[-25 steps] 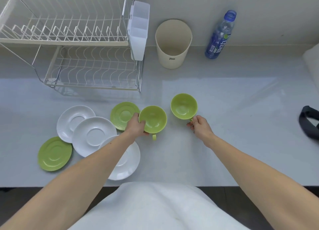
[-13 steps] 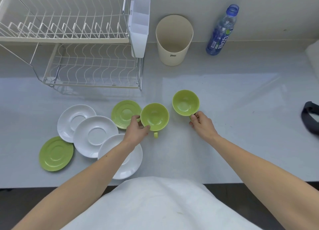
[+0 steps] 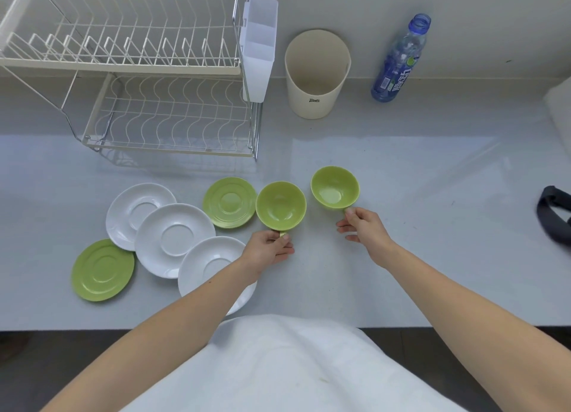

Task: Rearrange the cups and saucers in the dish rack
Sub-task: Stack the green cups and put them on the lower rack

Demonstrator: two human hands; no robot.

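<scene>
While both stand on the desk (image 3: 432, 201), left hand (image 3: 268, 250) fingers pinch the left cup (image 3: 280, 206) by its handle; right hand (image 3: 366, 231) fingers pinch the right cup (image 3: 335, 187) likewise.

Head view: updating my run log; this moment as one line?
left hand: pinches left cup handle | right hand: pinches right cup handle | saucers: five on counter | rack: no dishes

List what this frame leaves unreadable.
Head view:
- left cup handle: mostly covered by the left hand.
- right cup handle: behind the thumb of the right hand.
- nearest white saucer: near rim under the left forearm.
- dark strap: cut off by right edge.
- rack: top tier cut off at top-left.
</scene>
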